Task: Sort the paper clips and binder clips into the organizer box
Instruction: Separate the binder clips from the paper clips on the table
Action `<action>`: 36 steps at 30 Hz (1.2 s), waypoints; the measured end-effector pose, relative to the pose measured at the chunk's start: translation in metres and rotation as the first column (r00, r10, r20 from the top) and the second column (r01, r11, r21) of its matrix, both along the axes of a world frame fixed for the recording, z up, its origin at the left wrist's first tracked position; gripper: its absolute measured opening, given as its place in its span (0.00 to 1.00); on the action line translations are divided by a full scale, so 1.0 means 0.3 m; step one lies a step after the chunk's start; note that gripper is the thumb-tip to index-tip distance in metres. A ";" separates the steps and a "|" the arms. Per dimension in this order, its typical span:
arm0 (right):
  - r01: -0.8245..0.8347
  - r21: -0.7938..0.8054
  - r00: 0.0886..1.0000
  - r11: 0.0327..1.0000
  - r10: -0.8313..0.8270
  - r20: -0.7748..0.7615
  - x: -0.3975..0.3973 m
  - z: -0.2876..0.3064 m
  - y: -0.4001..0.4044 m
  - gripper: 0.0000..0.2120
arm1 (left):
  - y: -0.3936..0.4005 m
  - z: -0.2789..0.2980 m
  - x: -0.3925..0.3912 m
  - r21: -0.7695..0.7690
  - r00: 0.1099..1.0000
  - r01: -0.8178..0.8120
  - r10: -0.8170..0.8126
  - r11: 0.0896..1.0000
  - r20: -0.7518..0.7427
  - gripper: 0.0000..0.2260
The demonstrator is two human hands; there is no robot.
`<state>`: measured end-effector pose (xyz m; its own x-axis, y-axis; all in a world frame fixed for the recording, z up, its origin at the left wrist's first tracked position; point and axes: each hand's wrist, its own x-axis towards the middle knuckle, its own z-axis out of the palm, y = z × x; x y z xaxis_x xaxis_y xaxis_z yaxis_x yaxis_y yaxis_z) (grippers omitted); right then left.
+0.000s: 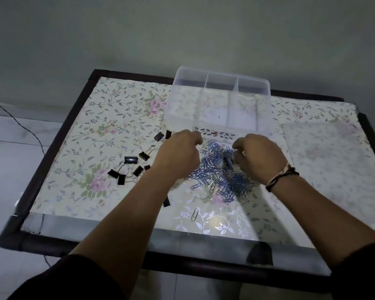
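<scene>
Binder clips (132,167), black, scattered at nine o'clock on floral table (78,148). Left hand (180,153) curled at pile's ten o'clock edge, fingers bent together; grip on anything impossible to tell. Paper clips (219,172) heaped at centre, blue and silver. Right hand (261,158) curled at two o'clock of pile, fingertips in clips, hold unclear. Organizer box (220,100) at twelve o'clock, clear, compartments nearly bare.
</scene>
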<state>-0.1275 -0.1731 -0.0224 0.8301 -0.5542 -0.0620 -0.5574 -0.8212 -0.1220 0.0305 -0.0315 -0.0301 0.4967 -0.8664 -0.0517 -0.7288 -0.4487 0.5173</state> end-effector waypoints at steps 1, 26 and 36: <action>0.047 0.085 0.999 0.995 -0.047 0.007 -0.011 -0.006 -0.024 0.11 | -0.008 -0.005 -0.014 0.019 0.999 0.035 -0.035 0.999 0.005 0.17; 0.262 0.460 0.884 0.848 -0.403 0.239 -0.107 -0.013 -0.148 0.07 | -0.040 -0.034 -0.033 0.105 0.997 0.075 -0.078 0.992 0.019 0.17; 0.150 0.135 0.977 0.979 -0.168 0.131 -0.127 -0.043 -0.082 0.09 | -0.043 -0.058 -0.076 0.227 0.982 0.181 -0.190 0.957 0.016 0.21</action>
<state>-0.1657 -0.1978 -0.0353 0.7371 -0.6753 -0.0271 -0.6498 -0.6971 -0.3031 0.0077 -0.0443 -0.0475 0.3337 -0.9118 -0.2395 -0.8268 -0.4051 0.3903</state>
